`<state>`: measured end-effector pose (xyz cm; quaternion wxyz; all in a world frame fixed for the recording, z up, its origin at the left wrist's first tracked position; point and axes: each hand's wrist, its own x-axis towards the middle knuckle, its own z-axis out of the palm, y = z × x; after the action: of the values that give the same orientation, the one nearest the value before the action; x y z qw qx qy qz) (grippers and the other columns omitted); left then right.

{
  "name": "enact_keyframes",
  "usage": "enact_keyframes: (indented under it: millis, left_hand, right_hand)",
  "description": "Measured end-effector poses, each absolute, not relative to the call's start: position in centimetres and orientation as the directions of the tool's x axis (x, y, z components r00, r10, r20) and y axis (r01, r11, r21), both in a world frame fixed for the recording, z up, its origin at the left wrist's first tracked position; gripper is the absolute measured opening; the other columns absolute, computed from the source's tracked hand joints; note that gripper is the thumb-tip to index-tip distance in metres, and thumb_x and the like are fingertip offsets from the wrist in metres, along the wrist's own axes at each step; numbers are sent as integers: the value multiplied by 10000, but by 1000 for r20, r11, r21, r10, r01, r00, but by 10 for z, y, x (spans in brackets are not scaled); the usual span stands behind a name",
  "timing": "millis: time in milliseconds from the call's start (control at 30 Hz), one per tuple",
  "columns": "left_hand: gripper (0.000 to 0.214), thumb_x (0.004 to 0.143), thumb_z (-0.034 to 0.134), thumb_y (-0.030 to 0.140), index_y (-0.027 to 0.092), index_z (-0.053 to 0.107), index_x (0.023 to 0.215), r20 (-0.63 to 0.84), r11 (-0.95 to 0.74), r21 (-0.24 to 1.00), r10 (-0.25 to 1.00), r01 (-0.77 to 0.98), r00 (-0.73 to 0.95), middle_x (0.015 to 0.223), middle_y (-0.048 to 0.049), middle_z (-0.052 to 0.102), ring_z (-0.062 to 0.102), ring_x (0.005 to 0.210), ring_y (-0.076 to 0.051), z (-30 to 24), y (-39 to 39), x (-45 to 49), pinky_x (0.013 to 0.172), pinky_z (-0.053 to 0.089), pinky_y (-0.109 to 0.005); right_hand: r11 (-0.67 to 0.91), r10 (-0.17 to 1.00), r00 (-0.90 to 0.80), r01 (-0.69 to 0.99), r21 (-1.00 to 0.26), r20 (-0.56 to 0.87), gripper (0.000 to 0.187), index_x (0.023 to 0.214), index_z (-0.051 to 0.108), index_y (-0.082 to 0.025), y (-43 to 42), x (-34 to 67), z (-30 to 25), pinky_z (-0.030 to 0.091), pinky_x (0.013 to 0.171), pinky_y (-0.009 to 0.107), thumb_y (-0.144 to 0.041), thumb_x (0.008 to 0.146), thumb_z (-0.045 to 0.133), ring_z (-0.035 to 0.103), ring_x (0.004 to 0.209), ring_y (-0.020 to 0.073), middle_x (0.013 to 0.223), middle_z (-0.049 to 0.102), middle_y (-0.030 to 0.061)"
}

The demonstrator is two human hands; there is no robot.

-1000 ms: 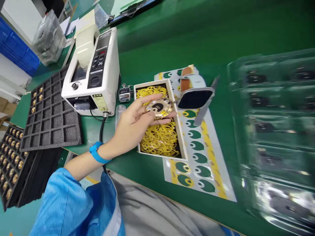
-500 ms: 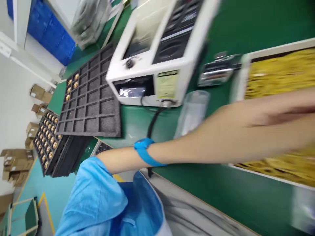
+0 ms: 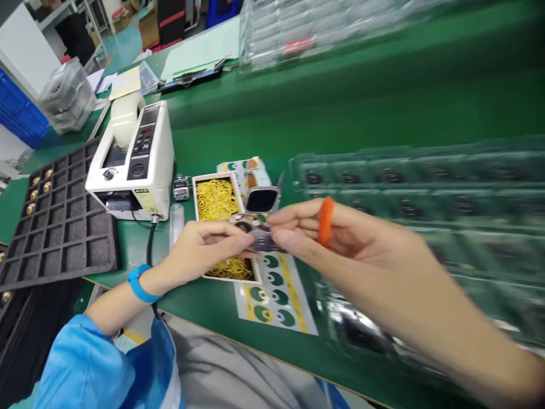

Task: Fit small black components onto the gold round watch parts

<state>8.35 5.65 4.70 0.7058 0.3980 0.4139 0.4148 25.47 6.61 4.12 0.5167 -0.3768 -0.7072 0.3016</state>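
Small round metal part (image 3: 254, 232), dark at its centre and partly blurred, sits between the two hands just above the open box. The left hand (image 3: 200, 251) and right hand (image 3: 361, 241) come together on it from opposite sides, their fingertips meeting at its edges, though motion blur hides exactly how each finger grips. Nearest the camera, a blue sleeve (image 3: 80, 363) covers the left forearm, and a blue wrist strap (image 3: 139, 284) circles the wrist. An orange band (image 3: 326, 221) wraps the fingers of the right hand.

With a piece this small, a light, steady pinch at the rim seems wisest, keeping fingers off the dark centre and working over the box so that any slip lands softly.

Under the hands, the cardboard box (image 3: 213, 175) holds yellow shredded paper (image 3: 216, 200), and a printed sheet (image 3: 276, 287) with green and yellow shapes lies beside it. A blurred clear plastic tray (image 3: 404, 193) spreads out to the right. Farther along the green bench (image 3: 213, 145) stand a white tape dispenser (image 3: 136, 165) and a tally counter (image 3: 181, 188), with a black foam tray (image 3: 63, 247) holding gold-coloured pieces (image 3: 46, 186) at the left.
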Motion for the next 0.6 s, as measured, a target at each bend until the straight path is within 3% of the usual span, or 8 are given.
enact_keyframes:
  millis: [67, 133, 233, 333, 400, 467, 600]
  left_hand:
    - [378, 566, 846, 462, 135, 663, 610, -274, 348, 903, 918, -253, 288, 648, 8, 669, 678, 642, -132, 48, 57, 83, 728, 573, -277]
    - [358, 594, 841, 440, 131, 660, 603, -307, 400, 878, 893, -264, 330, 646, 3, 669, 682, 654, -141, 47, 57, 82, 733, 583, -296]
    - [325, 626, 835, 398, 123, 663, 603, -341, 488, 826, 830, -281, 441, 632, 9, 652, 678, 647, -132, 46, 57, 81, 739, 590, -296]
    - [289, 684, 801, 384, 122, 685, 642, -331, 514, 808, 800, -287, 501, 658, -7, 666, 683, 654, -135, 45, 56, 81, 736, 591, -290]
    - [212, 750, 755, 347, 139, 715, 737, -292, 479, 822, 819, -308, 494, 770, -25, 697, 703, 731, -156, 44, 55, 81, 776, 591, -309]
    - [131, 811, 702, 273, 193, 732, 909, -227, 414, 848, 848, -331, 479, 960, -29, 709, 710, 828, -162, 44, 55, 82, 837, 581, -320]
    - [371, 890, 592, 163, 329, 618, 1221, -137, 329, 889, 854, -318, 502, 1213, -14, 653, 685, 975, -154, 41, 53, 83, 933, 542, -326]
  right_hand:
    - [632, 775, -250, 256, -732, 581, 91, 932, 638, -245, 66, 263, 42, 529, 513, 212, -200, 925, 559, 642, 638, 118, 764, 669, 23]
    - [757, 652, -370, 256, -601, 662, 191, 990, 625, -245, 68, 272, 42, 528, 575, 234, -101, 905, 533, 634, 749, 132, 860, 646, 40]
    - [876, 481, -527, 276, -394, 700, 208, 1003, 620, -227, 71, 280, 41, 499, 561, 266, -75, 880, 548, 614, 742, 150, 934, 647, 67]
    - [911, 401, -549, 322, -257, 733, 208, 1006, 613, -198, 67, 278, 39, 451, 521, 274, -47, 880, 545, 599, 684, 151, 904, 680, 79]
    - [883, 456, -474, 348, -315, 753, 214, 1016, 616, -193, 62, 275, 38, 455, 548, 279, -40, 882, 548, 598, 700, 149, 896, 680, 78]
    - [788, 608, -330, 365, -496, 722, 195, 983, 636, -214, 58, 272, 37, 476, 613, 290, -63, 884, 562, 602, 750, 151, 901, 664, 62]
    - [435, 899, -176, 245, -867, 402, 113, 785, 683, -238, 60, 271, 35, 435, 551, 263, -184, 859, 616, 582, 717, 140, 883, 632, 28]
